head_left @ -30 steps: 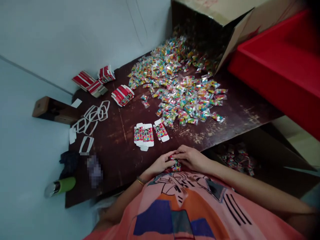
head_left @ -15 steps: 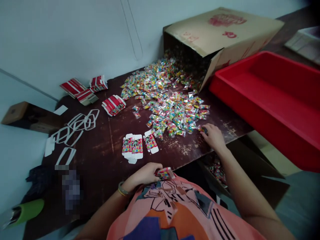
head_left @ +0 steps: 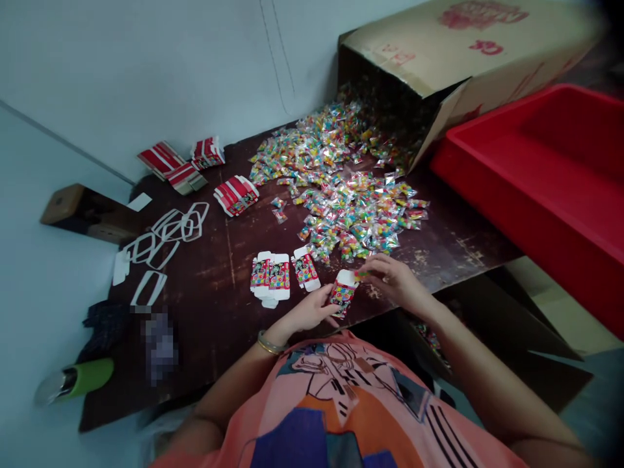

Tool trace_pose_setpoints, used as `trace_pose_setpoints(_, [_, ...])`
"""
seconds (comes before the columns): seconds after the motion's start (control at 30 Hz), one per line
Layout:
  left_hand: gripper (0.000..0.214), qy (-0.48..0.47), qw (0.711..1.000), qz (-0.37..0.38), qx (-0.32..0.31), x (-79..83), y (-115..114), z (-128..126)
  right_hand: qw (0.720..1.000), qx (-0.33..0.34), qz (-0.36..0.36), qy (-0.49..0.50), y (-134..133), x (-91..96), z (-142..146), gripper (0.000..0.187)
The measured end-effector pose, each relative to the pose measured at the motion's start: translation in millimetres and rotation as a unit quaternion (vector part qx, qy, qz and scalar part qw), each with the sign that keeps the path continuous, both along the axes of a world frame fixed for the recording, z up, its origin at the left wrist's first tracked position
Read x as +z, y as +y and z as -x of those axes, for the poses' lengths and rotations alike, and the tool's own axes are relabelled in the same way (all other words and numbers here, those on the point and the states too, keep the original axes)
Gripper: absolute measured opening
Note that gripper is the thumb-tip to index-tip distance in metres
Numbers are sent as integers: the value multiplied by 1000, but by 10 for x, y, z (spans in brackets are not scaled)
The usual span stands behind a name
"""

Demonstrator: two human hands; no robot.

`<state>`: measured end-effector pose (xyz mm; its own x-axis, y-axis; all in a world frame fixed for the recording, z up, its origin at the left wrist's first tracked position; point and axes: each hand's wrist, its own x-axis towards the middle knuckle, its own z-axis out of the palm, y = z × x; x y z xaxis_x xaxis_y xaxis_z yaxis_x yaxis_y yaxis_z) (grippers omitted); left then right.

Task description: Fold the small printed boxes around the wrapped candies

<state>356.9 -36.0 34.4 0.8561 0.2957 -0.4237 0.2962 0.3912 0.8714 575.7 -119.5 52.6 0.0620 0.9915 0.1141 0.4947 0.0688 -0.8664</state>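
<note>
The left hand point(head_left: 309, 313) grips a small printed carton point(head_left: 342, 293) upright; the right hand point(head_left: 394, 281) pinches a candy packet point(head_left: 361, 275) at the carton's open top.

On the table point(head_left: 219, 338), the heap of sweet packets point(head_left: 351, 188) lies before the cardboard box point(head_left: 439, 52). The tray point(head_left: 536, 169) sits right of the heap, stacked box blanks point(head_left: 236, 194) left of it, and card frames point(head_left: 166, 234) farther left. Just before the heap lie flat blanks point(head_left: 273, 279) and, in the left hand point(head_left: 312, 312), a small box point(head_left: 342, 294), with the right hand point(head_left: 397, 281) at its top.
</note>
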Motion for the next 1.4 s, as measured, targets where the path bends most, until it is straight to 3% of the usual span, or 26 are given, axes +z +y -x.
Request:
trace_pose_setpoints(0.13, [51, 1, 999, 28, -23, 108, -29, 118, 984, 164, 17, -61, 69, 188, -17, 24])
trace_pose_setpoints(0.3, [59, 12, 1000, 17, 10, 84, -99, 146, 972, 232, 13, -36, 147, 276, 146, 32])
trace_pose_setpoints(0.4, [62, 45, 997, -37, 57, 50, -162, 137, 991, 130, 13, 11, 149, 186, 251, 35])
trace_pose_setpoints(0.47, [58, 62, 991, -83, 81, 23, -210, 130, 999, 30, 24, 35, 123, 80, 349, 27])
trace_pose_setpoints(0.53, [55, 69, 988, -98, 95, -10, -250, 119, 998, -10, 36, 57, 80, -34, 467, 14])
trace_pose_setpoints(0.63, [52, 57, 989, -44, 130, -54, -264, 95, 985, -79, 31, 148, 3, -175, 622, 14])
trace_pose_setpoints(0.7, [56, 52, 985, 0, 164, -66, -239, 73, 956, -150, 48, 249, -40, -236, 683, 20])
trace_pose_setpoints(0.77, [66, 58, 980, 10, 189, -58, -202, 50, 909, -145, 121, 371, -73, -270, 703, 28])
trace_pose_setpoints(0.87, [66, 64, 978, -4, 200, -23, -153, 19, 810, -53, 237, 533, -107, -284, 665, 35])
trace_pose_setpoints(0.97, [62, 50, 980, 7, 195, 13, -123, 5, 754, -34, 252, 605, -119, -262, 582, 35])
trace_pose_setpoints(1.03, [61, 45, 979, -1, 197, 29, -110, 4, 750, -46, 252, 609, -108, -230, 539, 28])
trace_pose_setpoints(1.17, [54, 43, 977, -27, 206, 59, -79, 8, 771, -59, 248, 584, -62, -135, 541, 24])
trace_pose_setpoints(1.4, [49, 14, 981, 18, 192, 158, -25, -3, 790, -66, 222, 569, 1, -98, 580, 26])
